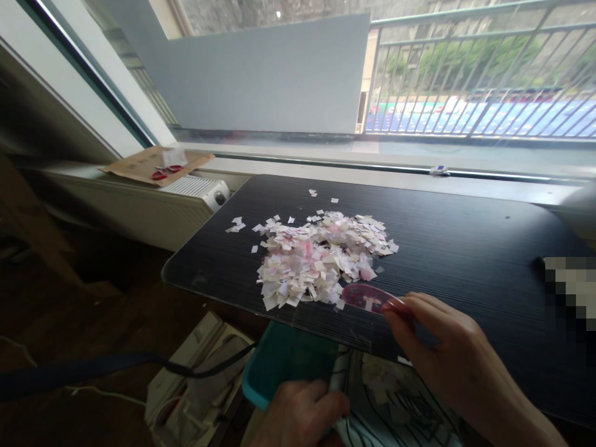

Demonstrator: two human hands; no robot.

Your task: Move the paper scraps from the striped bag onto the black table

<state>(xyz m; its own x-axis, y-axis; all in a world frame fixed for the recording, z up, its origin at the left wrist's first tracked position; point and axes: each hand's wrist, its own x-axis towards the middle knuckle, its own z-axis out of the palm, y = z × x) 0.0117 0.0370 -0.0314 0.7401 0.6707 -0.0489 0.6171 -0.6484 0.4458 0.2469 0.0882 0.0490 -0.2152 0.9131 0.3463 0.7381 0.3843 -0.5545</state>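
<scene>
A heap of small white and pink paper scraps point(302, 261) lies on the dark tabletop point(442, 248). My right hand point(442, 347) pinches a translucent pink oval plastic piece point(367, 298) between thumb and fingers. The oval's far end is at the heap's near right edge. Below the table's front edge, the fingers of my left hand point(302, 413) are curled on a pale cloth with black lines point(356, 397). Just beyond that hand is a teal bin point(261, 372), partly under the table edge. Some scraps also show on the cloth.
Loose scraps point(236, 225) lie around the heap. Red-handled scissors point(166, 172) rest on a brown paper envelope point(144, 164) on the sill at left, above a radiator point(200, 189). A white box point(186, 366) stands on the floor. A small packet point(439, 171) lies on the windowsill.
</scene>
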